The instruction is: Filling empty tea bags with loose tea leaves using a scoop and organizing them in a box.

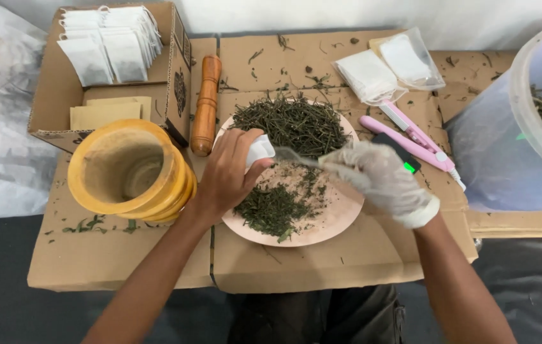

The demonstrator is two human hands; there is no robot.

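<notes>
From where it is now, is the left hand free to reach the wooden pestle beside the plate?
Probably not yet: the left hand is closed around a small white bag. The wooden pestle lies close, with nothing between.

Single head-worn view, looking steeply down and forward from close above a flattened cardboard sheet [322,267] on the floor, pink plate [322,232] near centre, both forearms entering from the bottom edge

wooden mortar [127,169], wooden pestle [206,105], pink sealer [411,137], cardboard box [51,95]
</notes>
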